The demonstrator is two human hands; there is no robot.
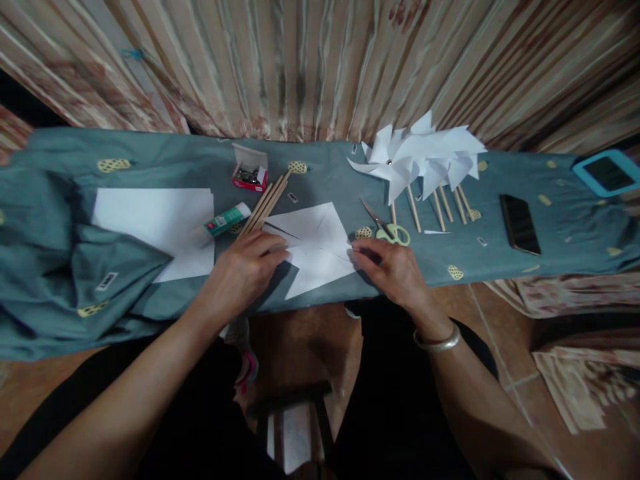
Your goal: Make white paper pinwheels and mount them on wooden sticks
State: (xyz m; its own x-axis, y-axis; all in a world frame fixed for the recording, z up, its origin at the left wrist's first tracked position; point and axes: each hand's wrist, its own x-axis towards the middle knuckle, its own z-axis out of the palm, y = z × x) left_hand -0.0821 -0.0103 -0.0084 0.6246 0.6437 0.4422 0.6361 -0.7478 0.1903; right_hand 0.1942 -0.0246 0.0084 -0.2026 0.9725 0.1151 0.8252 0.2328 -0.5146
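Observation:
A white paper square (pixel 317 267) with slits cut in from its corners lies in front of me on the cloth. My left hand (pixel 250 263) is closed at its left edge, thumb and fingers pinching a corner. At the right edge, my right hand (pixel 387 263) pinches another corner between thumb and fingers. Green-handled scissors (pixel 393 233) lie just beyond my right hand. Several wooden sticks (pixel 265 203) and a green glue stick (pixel 227 219) rest by my left hand. Finished paper pinwheels (pixel 430 157) on sticks lie overlapped at the back right.
A stack of white paper (pixel 155 213) lies at left, partly under a fold of the green tablecloth (pixel 60 267). Behind the sticks stands an open red box (pixel 250 177) of small metal pieces. A phone (pixel 520 223) and a blue-framed device (pixel 607 172) lie at right. Curtains (pixel 300 67) hang behind.

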